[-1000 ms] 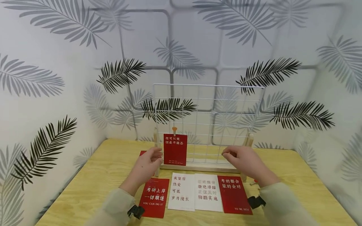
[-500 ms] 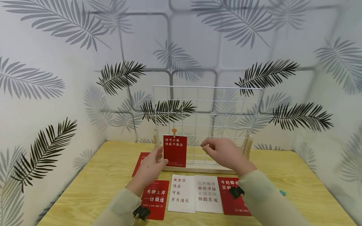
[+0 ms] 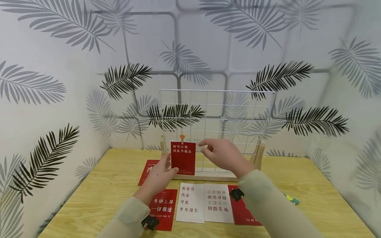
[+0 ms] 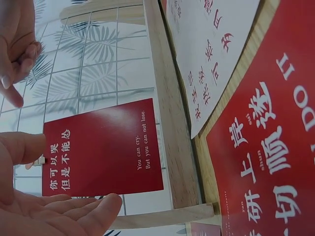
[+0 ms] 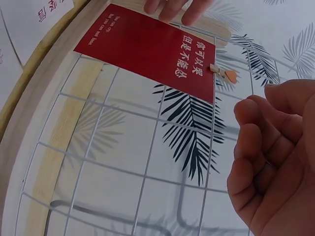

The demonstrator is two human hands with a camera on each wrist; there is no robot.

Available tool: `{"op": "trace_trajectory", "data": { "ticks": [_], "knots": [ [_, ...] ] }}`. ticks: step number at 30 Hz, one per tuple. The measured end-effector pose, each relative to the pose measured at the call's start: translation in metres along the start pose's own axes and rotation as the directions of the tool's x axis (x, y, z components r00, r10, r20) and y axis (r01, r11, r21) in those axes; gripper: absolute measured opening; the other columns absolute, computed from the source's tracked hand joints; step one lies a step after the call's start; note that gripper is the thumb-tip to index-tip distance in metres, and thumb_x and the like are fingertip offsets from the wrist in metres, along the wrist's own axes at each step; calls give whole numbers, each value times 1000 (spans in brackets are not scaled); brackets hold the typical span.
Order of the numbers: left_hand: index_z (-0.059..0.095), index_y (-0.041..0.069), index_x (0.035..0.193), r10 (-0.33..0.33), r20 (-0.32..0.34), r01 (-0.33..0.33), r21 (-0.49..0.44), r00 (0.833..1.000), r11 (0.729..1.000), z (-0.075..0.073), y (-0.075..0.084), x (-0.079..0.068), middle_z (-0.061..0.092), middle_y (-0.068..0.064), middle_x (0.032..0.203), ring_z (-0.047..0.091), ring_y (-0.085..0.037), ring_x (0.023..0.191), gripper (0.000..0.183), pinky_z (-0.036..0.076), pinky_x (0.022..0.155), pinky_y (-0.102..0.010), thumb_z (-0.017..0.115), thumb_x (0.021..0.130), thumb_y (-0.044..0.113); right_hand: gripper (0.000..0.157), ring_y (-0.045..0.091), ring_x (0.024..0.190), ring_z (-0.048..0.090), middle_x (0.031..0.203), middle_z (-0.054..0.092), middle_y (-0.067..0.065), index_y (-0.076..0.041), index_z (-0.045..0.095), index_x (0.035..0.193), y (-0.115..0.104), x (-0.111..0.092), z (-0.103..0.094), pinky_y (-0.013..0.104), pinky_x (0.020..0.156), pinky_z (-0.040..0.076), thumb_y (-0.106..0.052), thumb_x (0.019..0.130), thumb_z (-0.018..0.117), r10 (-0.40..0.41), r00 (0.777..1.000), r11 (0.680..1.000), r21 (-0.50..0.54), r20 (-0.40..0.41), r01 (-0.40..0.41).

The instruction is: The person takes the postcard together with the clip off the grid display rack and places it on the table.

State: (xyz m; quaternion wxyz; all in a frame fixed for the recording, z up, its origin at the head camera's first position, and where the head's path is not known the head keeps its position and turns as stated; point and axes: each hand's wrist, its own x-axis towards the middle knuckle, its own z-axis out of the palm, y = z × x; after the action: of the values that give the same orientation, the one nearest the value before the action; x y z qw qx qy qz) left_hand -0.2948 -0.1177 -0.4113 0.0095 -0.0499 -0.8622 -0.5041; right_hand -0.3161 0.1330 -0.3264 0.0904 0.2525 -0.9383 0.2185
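Note:
A red card [image 3: 183, 159] with white lettering hangs on the white wire grid [image 3: 220, 129]. An orange-topped wooden clip [image 5: 224, 74] grips its upper edge. My left hand [image 3: 160, 174] is at the card's left side; in the left wrist view its thumb and straight fingers [image 4: 93, 214] lie along the card's edge. To the right of the card is my right hand [image 3: 224, 153], fingertips close to its upper right corner. Its fingers [image 5: 248, 142] bend loosely in the right wrist view, with nothing between them.
Along the table front lie a red card [image 3: 163, 211], two white cards [image 3: 190, 203] and another red card [image 3: 242, 211], partly under the right sleeve. One more red card [image 3: 146, 175] is at left. Small yellow and teal pieces [image 3: 293, 200] sit at right. A wooden base [image 3: 214, 176] supports the grid.
My right hand has moved left along the grid toward the hanging card, uncovering the small coloured pieces. My left hand has shifted slightly right, against the card's left side.

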Motion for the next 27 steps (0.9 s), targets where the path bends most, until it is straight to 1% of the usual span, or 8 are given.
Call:
{"op": "trace_trajectory", "data": {
  "ticks": [4,7,12,16,20,23,27],
  "knots": [
    [25,16,161,-13,5,13,4,1000,1000,-1,2,0,34,-10,161,38,-35,144,76,41,107,-55,65,99,30,33,13,53,49,65,57,-7,-19,68,132,-8,8,1,32,53,45,-30,102,58,3,1000,1000,-19,16,-2],
    [25,16,161,-24,11,24,4,1000,1000,-1,3,0,34,-10,162,38,-35,144,76,40,108,-55,65,99,30,34,14,51,47,61,55,-5,-20,67,134,-12,13,3,31,50,43,-29,102,58,-3,1000,1000,-30,27,4],
    [24,16,161,-21,12,21,11,1000,1000,0,4,1,34,-10,162,37,-36,144,76,40,107,-57,65,99,30,36,13,53,48,63,55,-5,-21,65,136,-15,20,9,29,50,42,-28,102,59,-19,1000,999,-49,13,19],
    [24,18,161,-20,-2,20,12,1000,1000,2,4,3,35,-10,161,38,-35,144,76,40,107,-58,66,98,30,39,13,53,47,63,55,-5,-22,62,140,-20,30,14,29,50,42,-27,102,58,-19,1000,998,-65,4,19],
    [23,17,161,-28,-12,28,15,1000,999,5,3,5,36,-10,161,39,-34,144,77,40,107,-57,66,98,29,41,12,48,43,57,51,-4,-24,59,143,-26,41,18,27,47,38,-28,103,57,-21,1000,996,-89,13,22],
    [23,14,161,-31,-16,31,22,999,999,7,2,7,37,-11,160,41,-34,142,77,42,106,-54,67,98,28,40,11,46,41,56,49,-4,-25,59,143,-30,47,20,26,45,36,-28,103,56,-30,999,993,-116,17,32],
    [24,11,160,-17,-23,18,57,1000,998,9,1,9,40,-14,157,46,-35,138,76,45,105,-53,66,98,26,39,10,48,44,60,53,-5,-24,59,142,-33,52,22,27,46,38,-30,104,55,-32,999,988,-149,19,34]
  ]
}}
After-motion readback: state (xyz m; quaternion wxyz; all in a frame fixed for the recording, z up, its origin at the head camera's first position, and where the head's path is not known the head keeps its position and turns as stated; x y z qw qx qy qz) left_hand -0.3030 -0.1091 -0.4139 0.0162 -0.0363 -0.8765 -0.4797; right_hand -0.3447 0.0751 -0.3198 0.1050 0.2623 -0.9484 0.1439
